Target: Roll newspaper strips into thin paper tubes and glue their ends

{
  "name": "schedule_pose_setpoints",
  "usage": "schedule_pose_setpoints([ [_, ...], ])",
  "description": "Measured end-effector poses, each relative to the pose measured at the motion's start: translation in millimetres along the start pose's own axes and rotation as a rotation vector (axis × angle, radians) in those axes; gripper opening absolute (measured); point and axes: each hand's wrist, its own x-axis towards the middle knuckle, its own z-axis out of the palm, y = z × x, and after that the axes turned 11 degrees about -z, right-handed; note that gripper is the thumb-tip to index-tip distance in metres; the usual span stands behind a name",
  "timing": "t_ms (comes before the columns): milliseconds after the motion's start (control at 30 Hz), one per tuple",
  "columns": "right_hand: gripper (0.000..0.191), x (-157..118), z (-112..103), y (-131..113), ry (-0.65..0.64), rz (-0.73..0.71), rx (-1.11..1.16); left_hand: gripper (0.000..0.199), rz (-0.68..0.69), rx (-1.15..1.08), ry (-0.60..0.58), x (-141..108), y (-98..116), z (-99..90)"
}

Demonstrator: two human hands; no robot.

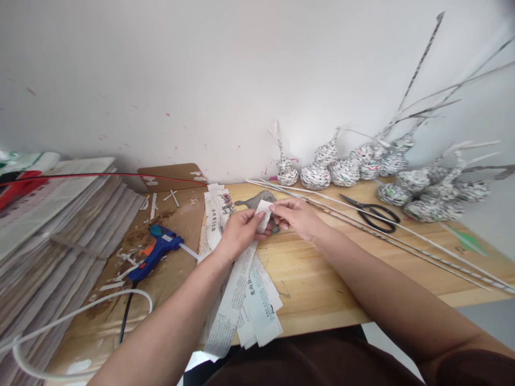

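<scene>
While the left hand [245, 230] pinches a newspaper strip [263, 210] to the left of the scissors [378, 219], the right hand [295, 217] grips its edge between thumb and finger. That strip looks flat, so work on it seems barely begun. More flat strips [259, 308], apparently unworked, also lie left of the scissors; rolled paper rods [422, 251] near the scissors and woven paper gourds [316, 176] behind them look formed already.

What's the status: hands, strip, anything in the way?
Left hand and right hand both pinching one newspaper strip near its end. Closest clutter: loose strips below, grey item partly hidden behind hands.
</scene>
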Motion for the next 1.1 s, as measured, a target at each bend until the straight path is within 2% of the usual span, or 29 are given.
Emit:
schedule_pose_setpoints([
  [133, 0.029, 0, 0, -1, -0.011, 0.026, 0.068, 0.034, 0.003, -0.009, -0.025, 0, 0, -0.3],
  [300, 0.029, 0, 1, -3, 0.041, 0.045, 0.13, 0.034, 0.023, 0.006, -0.039, 0, -1, 0.3],
  [567, 0.033, 0, 3, 0, 0.152, 0.073, 0.127, 0.034, 0.007, 0.031, -0.063, -1, -2, 2.4],
  [833, 0.033, 0, 6, 0, 0.158, 0.052, 0.129, 0.028, 0.001, 0.063, -0.065, -3, -2, 3.5],
  [1100, 0.037, -2, 14, -4, 0.192, 0.045, 0.16, 0.027, 0.108, 0.189, -0.053, -2, -6, 2.4],
])
